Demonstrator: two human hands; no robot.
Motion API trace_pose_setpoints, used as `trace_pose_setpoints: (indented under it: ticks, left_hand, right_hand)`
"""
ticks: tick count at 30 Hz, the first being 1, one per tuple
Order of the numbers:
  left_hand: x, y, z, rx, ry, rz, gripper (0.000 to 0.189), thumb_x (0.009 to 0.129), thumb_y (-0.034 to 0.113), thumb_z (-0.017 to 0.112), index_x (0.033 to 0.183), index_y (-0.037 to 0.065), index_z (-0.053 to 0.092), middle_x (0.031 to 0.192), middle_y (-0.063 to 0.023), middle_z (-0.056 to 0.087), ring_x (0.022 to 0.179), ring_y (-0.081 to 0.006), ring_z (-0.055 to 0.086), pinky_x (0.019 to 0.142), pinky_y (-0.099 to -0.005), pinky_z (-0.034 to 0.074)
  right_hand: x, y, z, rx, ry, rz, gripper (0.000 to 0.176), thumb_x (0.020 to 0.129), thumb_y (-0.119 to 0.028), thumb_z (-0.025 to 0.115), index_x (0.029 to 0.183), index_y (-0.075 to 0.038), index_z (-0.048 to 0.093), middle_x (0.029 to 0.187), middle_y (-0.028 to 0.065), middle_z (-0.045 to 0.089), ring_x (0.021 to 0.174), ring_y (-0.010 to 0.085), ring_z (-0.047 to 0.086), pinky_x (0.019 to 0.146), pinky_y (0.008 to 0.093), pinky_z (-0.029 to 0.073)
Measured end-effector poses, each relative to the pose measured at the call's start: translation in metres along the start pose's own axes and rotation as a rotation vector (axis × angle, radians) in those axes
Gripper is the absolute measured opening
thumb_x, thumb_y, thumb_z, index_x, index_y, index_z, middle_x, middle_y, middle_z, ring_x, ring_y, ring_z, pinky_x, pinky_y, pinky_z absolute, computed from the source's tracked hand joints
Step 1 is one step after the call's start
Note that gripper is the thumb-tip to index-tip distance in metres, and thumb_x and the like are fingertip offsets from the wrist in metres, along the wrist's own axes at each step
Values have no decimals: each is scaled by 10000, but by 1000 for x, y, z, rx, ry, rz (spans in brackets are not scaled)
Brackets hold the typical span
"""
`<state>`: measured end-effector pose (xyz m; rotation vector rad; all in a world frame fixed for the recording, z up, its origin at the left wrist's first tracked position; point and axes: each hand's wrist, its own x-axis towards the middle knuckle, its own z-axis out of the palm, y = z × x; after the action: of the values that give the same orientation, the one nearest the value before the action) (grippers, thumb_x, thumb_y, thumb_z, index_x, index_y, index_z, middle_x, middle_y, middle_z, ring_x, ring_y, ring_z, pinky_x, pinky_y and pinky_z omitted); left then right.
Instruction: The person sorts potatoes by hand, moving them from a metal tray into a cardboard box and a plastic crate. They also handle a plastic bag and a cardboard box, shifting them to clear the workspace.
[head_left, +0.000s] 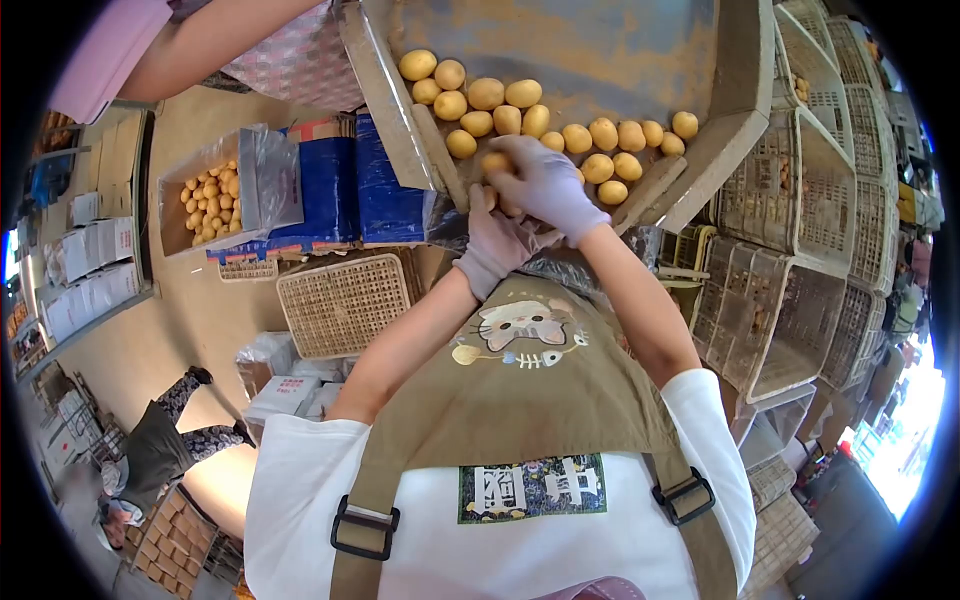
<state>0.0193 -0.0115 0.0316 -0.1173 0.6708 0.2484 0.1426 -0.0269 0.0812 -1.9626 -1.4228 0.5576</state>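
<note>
Two-hand handling of round yellow produce (486,94) at the tray's near edge.
The gloved right hand (552,188) closes its fingers around one piece (495,163); the gloved left hand (492,242) sits just beside it, its grip partly hidden, so I cannot tell whether it holds anything. Other pieces lie along the near side of the tray (620,40). The next move appears to call for light pressure and clearance between the hands.

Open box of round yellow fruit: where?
Head view, left: the open box is beside blue wrapped boxes, up and left of the beige plastic lattice crate.
</note>
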Motion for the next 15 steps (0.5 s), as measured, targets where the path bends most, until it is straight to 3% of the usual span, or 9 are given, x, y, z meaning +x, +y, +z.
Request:
trace_pose_setpoints:
  ticks: [1, 3, 4, 5, 7, 10, 13, 14, 15]
  left_hand:
    - [4, 1, -6, -29, -30, -13, 794, 916, 743, 336, 1455, 173, 458, 1444, -107, 518, 1371, -336, 479, 1035, -663, 438]
    - [11, 0, -16, -84, -91, -48, 905, 904, 837, 273, 1488, 162, 420, 1468, -123, 484, 1360, -346, 478, 1040, -695, 420]
    - [14, 0, -16, -63, -87, -50, 917, 904, 837, 243, 1463, 139, 450, 1395, -139, 535, 1272, -338, 544, 1012, -675, 458]
    - [19, 0, -22, -99, -238, -75, 925, 903, 837, 230, 1453, 129, 459, 1371, -142, 550, 1245, -337, 562, 1003, -665, 470]
    - [26, 5, -32, -167, -537, -130, 943, 901, 837, 203, 1433, 109, 477, 1322, -147, 580, 1190, -336, 597, 987, -645, 494]
    - [31, 6, -35, -157, -453, -136, 914, 909, 797, 216, 1418, 88, 490, 1283, -148, 602, 1148, -337, 617, 984, -632, 499]
    - [33, 7, -37, -140, -461, -165, 891, 906, 779, 262, 1457, 106, 455, 1364, -151, 563, 1248, -345, 561, 1043, -648, 444]
    - [33, 7, -38, -137, -443, -163, 893, 901, 780, 275, 1477, 116, 434, 1405, -150, 536, 1288, -349, 532, 1061, -651, 425]
    - [30, 9, -34, -133, -425, -162, 898, 897, 781, 289, 1498, 125, 412, 1445, -149, 510, 1329, -353, 502, 1080, -654, 406]
  right_hand:
    - [-8, 3, -5, 274, 1, 147, 329, 1006, -283, 538, 1240, -80, 644, 980, 117, 698, 819, 236, 665, 714, 351, 522]
    - [-16, 10, -22, 962, -46, 516, 333, 1036, -276, 479, 1243, -62, 625, 913, 133, 691, 662, 153, 608, 626, 286, 510]
    - [-23, 16, -24, 1116, -46, 401, 382, 1075, -289, 407, 1286, -24, 582, 896, 122, 686, 600, 126, 571, 583, 251, 488]
    - [-27, 18, -26, 1331, -39, 526, 423, 1086, -342, 397, 1301, -22, 569, 869, 111, 678, 604, 141, 568, 590, 261, 490]
    - [-36, 17, -25, 1352, 36, 475, 438, 1087, -367, 404, 1308, -23, 563, 861, 100, 668, 615, 147, 567, 613, 263, 491]
    - [-41, 13, -33, 1603, 40, 552, 438, 1085, -372, 420, 1312, -24, 557, 858, 92, 660, 637, 155, 574, 650, 269, 495]
    - [-45, 10, -37, 1108, 84, 397, 435, 1074, -373, 465, 1321, -25, 550, 864, 83, 654, 681, 148, 582, 671, 269, 496]
    - [-46, 10, -40, 1088, 92, 462, 374, 1030, -321, 579, 1262, -28, 594, 876, 98, 678, 744, 180, 632, 703, 296, 517]
    - [-46, 8, -42, 781, 165, 270, 355, 1005, -292, 613, 1242, -28, 608, 896, 109, 685, 772, 207, 645, 715, 311, 521]
